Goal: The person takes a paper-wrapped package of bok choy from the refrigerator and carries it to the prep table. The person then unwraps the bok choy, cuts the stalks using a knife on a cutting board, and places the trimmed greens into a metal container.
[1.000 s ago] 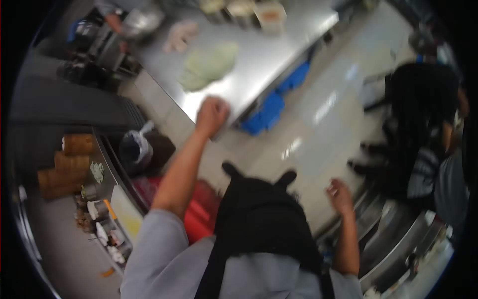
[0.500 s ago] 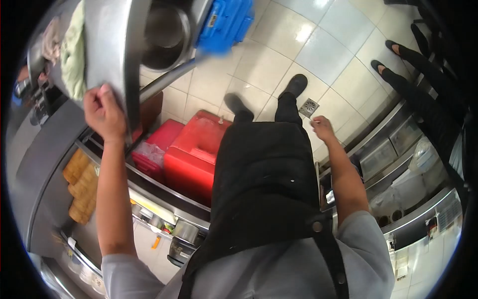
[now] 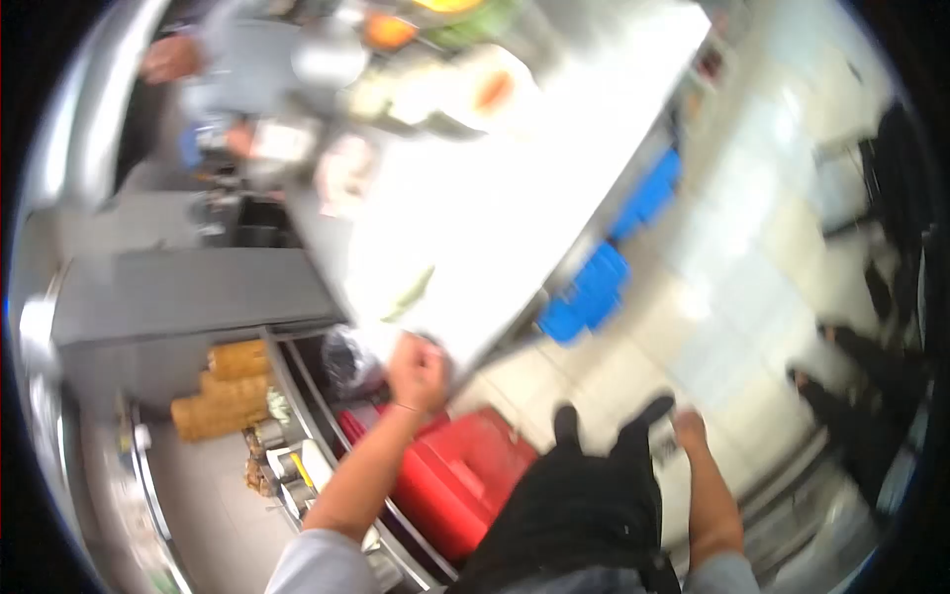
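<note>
My left hand (image 3: pixel 418 373) is closed at the near corner of the bright metal table (image 3: pixel 485 208); whatever its curled fingers hold, if anything, cannot be made out. Just beyond it on the table lies a pale green cloth (image 3: pixel 408 295), partly washed out by glare. My right hand (image 3: pixel 690 430) hangs low on the right over the tiled floor, blurred, its fingers hard to tell apart. A pinkish cloth (image 3: pixel 345 175) lies at the table's left edge.
Red box (image 3: pixel 465 480) below the table corner; blue containers (image 3: pixel 591 294) under its right side. Food containers (image 3: pixel 485 94) stand at the far end. Brown stacked items (image 3: pixel 226 401) are at left. A person (image 3: pixel 168 59) is at upper left; other people's legs (image 3: pixel 851 406) are at right.
The view has swung, bringing the table back to the centre. My left hand stays closed by the table corner. My right hand remains low at the right side.
</note>
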The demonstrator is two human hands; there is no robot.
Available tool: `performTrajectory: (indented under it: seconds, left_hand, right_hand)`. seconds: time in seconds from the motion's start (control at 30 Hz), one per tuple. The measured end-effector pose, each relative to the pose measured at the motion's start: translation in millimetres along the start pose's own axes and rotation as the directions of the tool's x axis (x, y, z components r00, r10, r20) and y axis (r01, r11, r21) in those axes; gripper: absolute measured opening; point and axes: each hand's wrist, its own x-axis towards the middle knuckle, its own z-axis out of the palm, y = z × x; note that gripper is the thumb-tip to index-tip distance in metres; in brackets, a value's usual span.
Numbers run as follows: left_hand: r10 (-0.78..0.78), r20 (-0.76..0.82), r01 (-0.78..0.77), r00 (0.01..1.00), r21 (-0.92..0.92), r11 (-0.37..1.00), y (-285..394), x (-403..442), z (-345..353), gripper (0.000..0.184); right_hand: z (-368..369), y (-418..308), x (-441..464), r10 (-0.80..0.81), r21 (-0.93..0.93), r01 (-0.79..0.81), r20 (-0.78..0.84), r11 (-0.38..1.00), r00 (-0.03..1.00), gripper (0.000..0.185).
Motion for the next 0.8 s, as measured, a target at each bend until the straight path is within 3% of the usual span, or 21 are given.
performTrajectory:
  seconds: [0.03,0.07,0.1,0.13,0.17,0.2,0.23,0.3,0.33,0.37,0.43,0.5,0.53,0.63,0.67,0.7,0.77,0.8]
  left_hand:
    - [0.043,-0.014,-0.042,0.999,0.086,0.995,20.9,6.6,-9.9,0.013]
    - [0.016,-0.003,-0.016,1.000,0.093,0.996,32.4,9.3,-15.8,0.013]
    - [-0.014,0.020,0.013,1.000,0.084,0.996,40.8,10.5,-21.8,0.014]
    - [-0.003,0.000,0.003,1.000,0.088,0.996,44.6,12.8,-27.0,0.015]
    - [0.010,-0.012,-0.009,1.000,0.087,0.996,49.9,14.8,-28.2,0.017]
    - [0.006,-0.018,-0.005,1.000,0.078,0.997,55.7,18.1,-31.7,0.018]
    - [0.001,-0.019,0.001,1.000,0.069,0.998,62.0,18.5,-36.0,0.019]
    - [-0.010,-0.005,0.011,1.000,0.052,0.999,57.1,18.4,-34.5,0.020]
    - [-0.008,-0.008,0.008,1.000,0.052,0.999,57.2,18.9,-36.2,0.018]
    - [-0.010,-0.007,0.010,1.000,0.051,0.999,55.9,18.7,-37.6,0.017]
    - [0.027,-0.043,-0.026,0.999,0.007,1.000,49.6,18.4,-34.9,0.014]
    - [0.041,-0.055,-0.042,0.998,-0.026,0.999,44.8,17.0,-33.0,0.011]
    - [0.036,-0.034,-0.036,0.999,-0.021,0.999,47.1,13.9,-33.2,0.011]
    - [0.098,-0.018,-0.098,0.995,0.034,0.995,44.5,21.9,-31.7,0.013]
    - [0.112,-0.029,-0.111,0.993,0.023,0.994,45.9,22.9,-32.6,0.013]
    - [0.153,-0.071,-0.153,0.986,0.008,0.988,47.2,24.2,-30.0,0.014]
    - [0.121,0.065,-0.129,0.991,0.133,0.983,53.9,29.3,-26.2,0.017]
    - [0.161,0.077,-0.168,0.984,0.109,0.980,61.5,36.5,-0.6,0.017]
  right_hand:
    - [-20.0,4.3,-15.1,0.036,0.080,-0.021,-0.201,0.997,0.979,0.030]
    - [0.8,29.7,-8.3,0.158,0.220,-0.118,-0.179,0.968,0.971,0.031]
    - [-22.3,36.9,-21.7,0.039,0.106,-0.007,-0.301,0.994,0.953,0.030]
    - [-32.9,51.9,-27.8,0.045,0.145,-0.002,-0.296,0.989,0.954,0.029]
    - [-19.2,70.9,-27.8,0.042,0.061,-0.014,-0.487,0.998,0.873,0.029]
    - [-38.0,84.1,-32.9,0.038,-0.005,-0.044,-0.399,0.999,0.916,0.031]
    - [-14.5,118.5,-21.1,0.266,0.166,-0.235,-0.199,0.958,0.943,0.033]
    - [-78.8,145.9,-35.2,0.135,0.088,-0.141,0.072,0.986,0.988,0.027]
    - [-96.5,147.0,-53.0,0.186,0.064,-0.188,0.034,0.980,0.982,0.016]
    - [-105.9,143.8,-66.6,0.237,0.040,-0.237,-0.001,0.971,0.972,0.032]
    - [-134.2,144.9,-77.1,0.203,-0.299,-0.213,-0.063,0.930,0.977,0.024]
    - [-171.6,145.6,-88.4,0.071,-0.286,-0.081,-0.044,0.955,0.996,0.023]
    - [-182.1,143.3,-104.5,0.128,-0.295,-0.136,-0.049,0.946,0.991,0.023]
    - [-222.9,139.2,-68.7,0.327,-0.004,-0.327,0.025,0.945,0.945,0.018]
    - [-177.1,215.8,-22.5,0.180,0.266,-0.224,0.181,0.938,0.967,0.017]
    - [-239.4,171.5,-35.0,0.205,0.181,-0.228,0.140,0.957,0.969,0.016]
    - [-331.3,144.1,-47.6,-0.050,-0.194,0.040,-0.046,0.980,0.998,0.024]
    - [-334.4,161.0,-62.9,-0.009,-0.179,-0.003,-0.065,0.984,0.998,0.024]
